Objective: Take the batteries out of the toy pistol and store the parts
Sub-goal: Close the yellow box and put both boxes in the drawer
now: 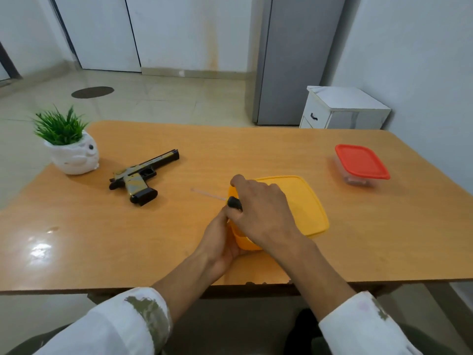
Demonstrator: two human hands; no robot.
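Observation:
A black and camouflage toy pistol (143,175) lies on its side on the orange table (102,239), left of centre. A yellow box with a yellow lid (304,201) sits in the middle. My right hand (261,213) lies over the box's left end and grips a screwdriver with a black handle (234,202); its thin shaft points left over the table. My left hand (220,242) holds the box's near left side from below. What is inside the box is hidden.
A small clear box with a red lid (361,165) stands at the right. A white pot with a green plant (69,147) stands at the far left corner. A white cabinet (343,108) is beyond the table's far edge.

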